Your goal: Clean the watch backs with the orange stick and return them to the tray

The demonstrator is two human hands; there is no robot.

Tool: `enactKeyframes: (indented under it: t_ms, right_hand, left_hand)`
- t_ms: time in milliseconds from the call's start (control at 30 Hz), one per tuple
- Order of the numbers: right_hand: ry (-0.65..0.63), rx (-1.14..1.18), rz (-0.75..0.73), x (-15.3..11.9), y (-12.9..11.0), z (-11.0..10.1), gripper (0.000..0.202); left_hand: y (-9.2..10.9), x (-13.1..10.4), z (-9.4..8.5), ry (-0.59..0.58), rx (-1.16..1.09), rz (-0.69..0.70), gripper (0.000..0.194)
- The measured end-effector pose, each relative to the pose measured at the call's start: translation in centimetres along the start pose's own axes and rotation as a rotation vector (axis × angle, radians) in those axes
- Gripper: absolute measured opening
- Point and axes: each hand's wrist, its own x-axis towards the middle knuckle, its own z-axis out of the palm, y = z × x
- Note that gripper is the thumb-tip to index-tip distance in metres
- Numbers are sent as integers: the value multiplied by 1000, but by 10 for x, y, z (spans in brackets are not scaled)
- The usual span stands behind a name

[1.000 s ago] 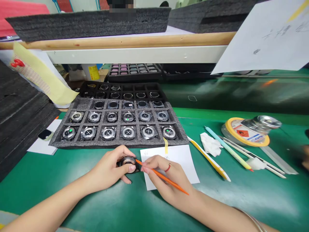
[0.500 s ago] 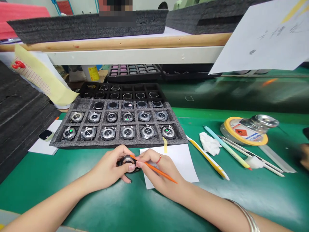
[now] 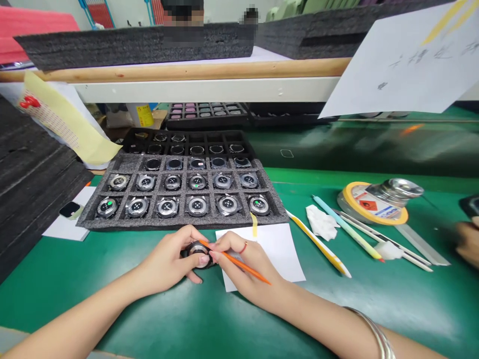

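Between the thumb and fingers of my left hand point(image 3: 175, 259) is a round black watch case point(image 3: 194, 248), its silvery back facing up and partly covered by my thumb. My right hand point(image 3: 243, 259) grips a thin orange pointed stick point(image 3: 249, 269) like a pen. The stick's front end rests at the watch's upper right rim; my fingertips hide the exact contact. Under my right hand lies a white sheet of paper point(image 3: 277, 254). Beyond both hands, a grey foam tray point(image 3: 179, 222) holds several watch cases, the nearer rows with their sensor backs up.
At right lie a yellow-and-white toothbrush point(image 3: 322, 244), crumpled tissue point(image 3: 322, 223), a blue-yellow stick point(image 3: 348, 229), tweezers point(image 3: 407, 252) and a round dispenser with a metal top point(image 3: 374, 202). A small watch point(image 3: 71, 210) sits on a white box at left. Another person's hand point(image 3: 469, 242) shows at far right.
The view has shifted slightly. My hands keep nearly the same hold on the watch case and orange stick. At the right edge, the other person's hand with a dark object has come further into view.
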Motion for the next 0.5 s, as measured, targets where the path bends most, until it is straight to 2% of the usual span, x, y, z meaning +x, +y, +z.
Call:
enactKeyframes:
  t_ms: [333,500]
  right_hand:
    - [-13,11,3,-2,-1,0,16]
    - [1,7,52,-9,-2,-4,19]
  left_hand:
    - [3,-1,1,-18,2,-17,27]
    - [1,-1,0,-31,25,-16,25]
